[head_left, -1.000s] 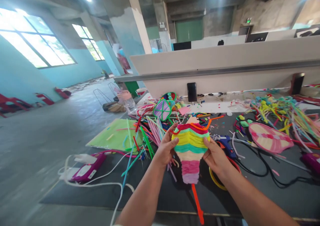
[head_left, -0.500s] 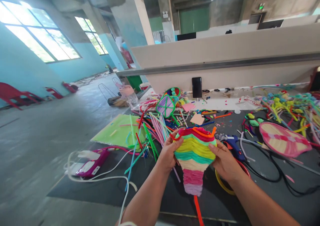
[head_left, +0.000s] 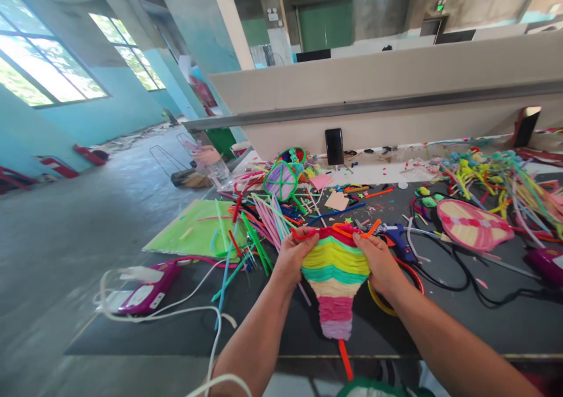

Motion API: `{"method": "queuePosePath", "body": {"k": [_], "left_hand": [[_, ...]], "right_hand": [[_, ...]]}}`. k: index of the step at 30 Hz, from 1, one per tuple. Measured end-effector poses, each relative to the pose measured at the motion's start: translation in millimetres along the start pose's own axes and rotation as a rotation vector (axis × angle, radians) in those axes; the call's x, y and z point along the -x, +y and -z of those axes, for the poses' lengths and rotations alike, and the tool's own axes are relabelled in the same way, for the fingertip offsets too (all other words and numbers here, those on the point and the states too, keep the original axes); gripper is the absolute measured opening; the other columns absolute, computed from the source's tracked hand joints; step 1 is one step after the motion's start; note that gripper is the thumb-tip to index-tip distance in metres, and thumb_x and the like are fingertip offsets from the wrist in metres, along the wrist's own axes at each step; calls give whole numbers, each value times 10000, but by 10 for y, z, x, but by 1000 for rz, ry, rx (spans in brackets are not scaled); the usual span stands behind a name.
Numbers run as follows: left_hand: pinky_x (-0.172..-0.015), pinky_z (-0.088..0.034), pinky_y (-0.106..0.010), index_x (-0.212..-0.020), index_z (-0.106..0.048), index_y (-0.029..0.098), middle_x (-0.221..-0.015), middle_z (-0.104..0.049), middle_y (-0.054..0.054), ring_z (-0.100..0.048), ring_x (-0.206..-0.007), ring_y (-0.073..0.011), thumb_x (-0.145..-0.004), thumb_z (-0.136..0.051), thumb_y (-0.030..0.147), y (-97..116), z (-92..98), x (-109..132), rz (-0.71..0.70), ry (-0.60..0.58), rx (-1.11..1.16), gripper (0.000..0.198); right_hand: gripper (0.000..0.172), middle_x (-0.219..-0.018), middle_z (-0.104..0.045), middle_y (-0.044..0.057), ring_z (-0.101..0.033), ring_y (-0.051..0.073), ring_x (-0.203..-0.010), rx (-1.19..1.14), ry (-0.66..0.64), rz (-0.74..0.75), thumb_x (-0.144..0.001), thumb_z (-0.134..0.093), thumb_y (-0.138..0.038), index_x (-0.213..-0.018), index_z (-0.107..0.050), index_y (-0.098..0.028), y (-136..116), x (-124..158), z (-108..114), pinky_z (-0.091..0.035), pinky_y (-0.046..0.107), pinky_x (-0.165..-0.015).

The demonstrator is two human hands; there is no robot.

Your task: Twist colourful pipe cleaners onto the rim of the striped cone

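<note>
A fan-shaped craft piece [head_left: 336,271] of fuzzy pipe cleaners is held up over the table's front part. Its stripes run from red at the top through yellow, teal and cream to pink and lilac, and an orange-red stem [head_left: 345,360] sticks out below. My left hand [head_left: 290,259] pinches its upper left corner, thumb in front. At the upper right corner, my right hand [head_left: 379,262] grips it the same way. Orange pipe cleaner ends [head_left: 372,228] poke up along the top edge. Behind my right wrist lies a yellow and red ring [head_left: 385,305], partly hidden.
On the dark table [head_left: 176,335] are a blue glue gun [head_left: 399,240], a pink oval craft piece [head_left: 475,226], loose pipe cleaners [head_left: 264,250] and a green sheet [head_left: 189,233]. A purple power strip [head_left: 147,291] with white cables sits left. A phone [head_left: 334,146] leans on the partition.
My view has shifted, so the scene sits further left. My right hand has moved up to the piece's upper corner. Both hands still hold the craft piece.
</note>
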State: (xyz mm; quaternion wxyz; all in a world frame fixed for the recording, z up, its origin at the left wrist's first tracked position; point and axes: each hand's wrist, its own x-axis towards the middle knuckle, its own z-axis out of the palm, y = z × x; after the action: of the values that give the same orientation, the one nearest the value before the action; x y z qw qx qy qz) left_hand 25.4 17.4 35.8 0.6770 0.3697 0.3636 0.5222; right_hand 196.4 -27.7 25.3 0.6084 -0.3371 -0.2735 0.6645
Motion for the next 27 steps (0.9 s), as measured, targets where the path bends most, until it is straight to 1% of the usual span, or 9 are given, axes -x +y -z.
{"method": "queuePosePath", "body": {"k": [4, 8, 12, 15, 17, 20, 22, 24, 27], "left_hand": [[-594, -537, -257, -824, -635, 163, -659, -695, -1, -664, -590, -150, -608, -815, 233, -10, 33, -43, -1, -7, 48, 290], [-653, -557, -282, -852, -650, 158, -714, -717, -21, -687, -647, -172, -619, -811, 257, -16, 104, -124, 31, 24, 131, 300], [-726, -567, -317, -854, -663, 130, -733, -724, -63, -700, -704, -210, -680, -767, 327, -56, 75, -152, 191, -93, 185, 282], [-757, -565, -315, -875, -668, 120, -759, -725, -78, -700, -740, -212, -719, -735, 330, -158, -27, -158, 336, -188, 196, 271], [-708, -567, -287, -866, -668, 120, -737, -717, -65, -688, -684, -186, -703, -749, 306, -259, -98, -170, 371, -201, 181, 260], [-643, -556, -249, -861, -662, 127, -710, -700, -45, -659, -612, -146, -673, -772, 279, -408, -178, -177, 345, -223, 87, 266], [-678, -557, -263, -912, -660, 140, -768, -705, -53, -669, -666, -156, -699, -749, 305, -450, -211, -156, 302, -284, -33, 285], [-740, -555, -289, -942, -666, 157, -841, -712, -61, -684, -768, -185, -750, -695, 352, -416, -216, -115, 263, -349, -143, 275], [-830, -536, -323, -931, -685, 159, -957, -715, -67, -671, -934, -243, -781, -651, 396, -236, -149, -32, 243, -386, -212, 283]], "right_hand": [[238, -880, -750, 65, -695, 264, -892, 13, -63, -31, -733, -719, -369, -904, -713, -204, -57, 8, 53, -544, 392, -780], [376, -1064, -711, 86, -661, 257, -986, 8, -247, -33, -813, -597, -479, -1070, -678, -217, -126, 2, 92, -521, 395, -807], [363, -1240, -625, 66, -573, 218, -1138, 127, -213, 208, -804, -641, -378, -1146, -641, -258, -83, -30, 50, -445, 368, -947], [476, -1304, -576, 35, -546, 215, -1165, 238, -211, 310, -751, -703, -337, -1214, -593, -310, -31, -47, 6, -416, 374, -990], [508, -1263, -600, 24, -563, 218, -1130, 298, -237, 346, -717, -731, -336, -1207, -596, -323, -28, -59, 2, -427, 374, -975], [348, -1126, -653, 27, -596, 203, -1024, 393, -280, 417, -731, -708, -370, -1063, -670, -275, -74, -86, 33, -434, 362, -949], [261, -974, -672, 22, -617, 178, -874, 417, -279, 431, -734, -696, -388, -952, -683, -245, -119, -106, 51, -473, 338, -852], [234, -825, -653, 1, -597, 153, -739, 426, -232, 458, -704, -715, -391, -864, -663, -229, -173, -123, 47, -482, 302, -733], [229, -724, -608, -20, -552, 130, -659, 540, -137, 544, -665, -733, -368, -800, -633, -212, -293, -122, 3, -440, 257, -634]]}}
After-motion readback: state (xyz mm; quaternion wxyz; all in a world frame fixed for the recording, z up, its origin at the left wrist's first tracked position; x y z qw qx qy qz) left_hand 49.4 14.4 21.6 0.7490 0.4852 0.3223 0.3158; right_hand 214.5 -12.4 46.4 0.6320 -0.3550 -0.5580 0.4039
